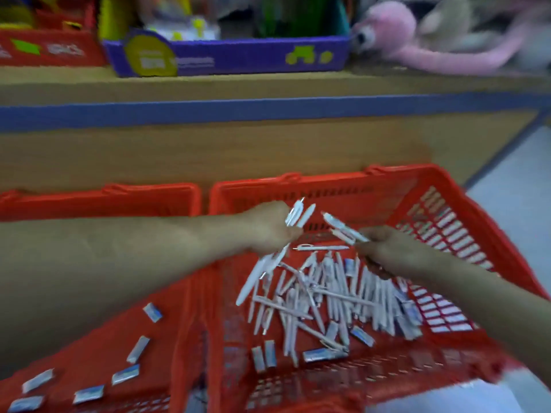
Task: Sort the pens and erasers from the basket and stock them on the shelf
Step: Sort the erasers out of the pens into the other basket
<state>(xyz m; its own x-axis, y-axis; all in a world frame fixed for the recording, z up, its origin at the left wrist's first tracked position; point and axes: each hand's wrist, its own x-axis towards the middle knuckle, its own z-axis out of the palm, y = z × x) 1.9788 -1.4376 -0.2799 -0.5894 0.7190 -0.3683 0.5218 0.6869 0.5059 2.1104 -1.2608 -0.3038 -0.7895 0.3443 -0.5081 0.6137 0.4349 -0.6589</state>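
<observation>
While the left hand (269, 226) gripped a bunch of white pens (262, 271), the right hand (390, 248) pinched a few more pens (346, 231) just beside it, both above the pile (328, 296) in the red basket (328, 177).

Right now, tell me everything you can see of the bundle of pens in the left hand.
The bundle of pens is a few slim white ones, plastic by the look, blurred. The left hand grips them about mid-length, fingers curled round. They tilt: upper ends poke out above the fist, lower ends slant down and left. They hang over the right-side red basket, above the loose pens. Their count cannot be told.
</observation>
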